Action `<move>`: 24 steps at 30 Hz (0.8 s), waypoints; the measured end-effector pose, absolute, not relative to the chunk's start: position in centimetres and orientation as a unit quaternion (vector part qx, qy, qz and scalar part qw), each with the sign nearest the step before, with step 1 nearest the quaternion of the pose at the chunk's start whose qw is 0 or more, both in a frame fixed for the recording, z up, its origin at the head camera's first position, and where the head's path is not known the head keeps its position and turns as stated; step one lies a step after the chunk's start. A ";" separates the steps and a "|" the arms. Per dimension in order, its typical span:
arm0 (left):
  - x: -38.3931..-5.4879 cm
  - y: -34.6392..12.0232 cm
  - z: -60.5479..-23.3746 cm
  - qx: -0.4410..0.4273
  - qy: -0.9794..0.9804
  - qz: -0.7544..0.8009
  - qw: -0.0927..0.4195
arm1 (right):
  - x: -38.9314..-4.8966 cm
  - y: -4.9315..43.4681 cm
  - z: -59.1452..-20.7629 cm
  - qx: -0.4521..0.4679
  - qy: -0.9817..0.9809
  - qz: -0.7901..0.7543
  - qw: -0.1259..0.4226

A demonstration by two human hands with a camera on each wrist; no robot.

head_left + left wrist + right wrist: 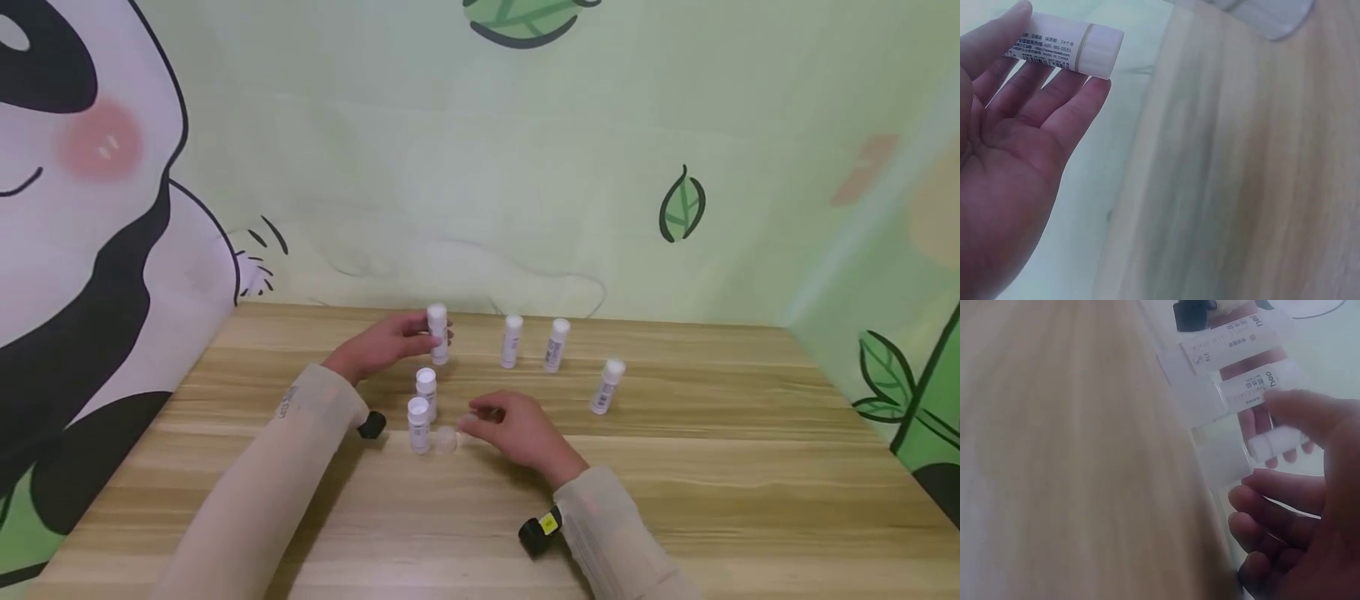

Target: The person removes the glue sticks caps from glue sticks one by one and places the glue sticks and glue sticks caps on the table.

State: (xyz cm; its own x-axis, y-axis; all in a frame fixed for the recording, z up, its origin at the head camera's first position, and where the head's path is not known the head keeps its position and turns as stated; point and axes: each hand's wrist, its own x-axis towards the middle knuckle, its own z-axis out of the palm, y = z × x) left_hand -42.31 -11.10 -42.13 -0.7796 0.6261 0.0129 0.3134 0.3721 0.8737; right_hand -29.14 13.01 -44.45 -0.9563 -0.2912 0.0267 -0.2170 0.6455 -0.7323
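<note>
My left hand holds a white glue stick upright, thumb on one side and fingers behind. The left wrist view shows printed text and a barcode on this glue stick, with the thumb over one end. My right hand is near the middle of the table, fingers loosely bent and thumb apart from them. Just left of its fingertips stands a small see-through cylinder. Two more glue sticks, a front one and a rear one, stand left of that cylinder, labels visible in the right wrist view.
Farther back on the wooden table stand two glue sticks, one at left and one at right. Another glue stick stands to the right. A green wall with a panda and leaves borders the table's back edge.
</note>
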 end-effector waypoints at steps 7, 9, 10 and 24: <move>-40.9 -11.5 -40.7 0.271 0.806 0.495 0.177 | -29.2 13.2 -43.8 -0.132 0.908 -0.396 0.019; -40.5 -11.5 -40.4 0.272 0.802 0.501 0.177 | -29.2 13.3 -43.5 -0.127 0.906 -0.404 0.010; -40.3 -11.5 -40.2 0.272 0.800 0.504 0.178 | -29.2 13.3 -43.4 -0.124 0.903 -0.411 0.005; -37.8 -10.9 -38.4 0.293 0.783 0.527 0.154 | -28.6 13.5 -40.3 -0.126 0.883 -0.448 -0.057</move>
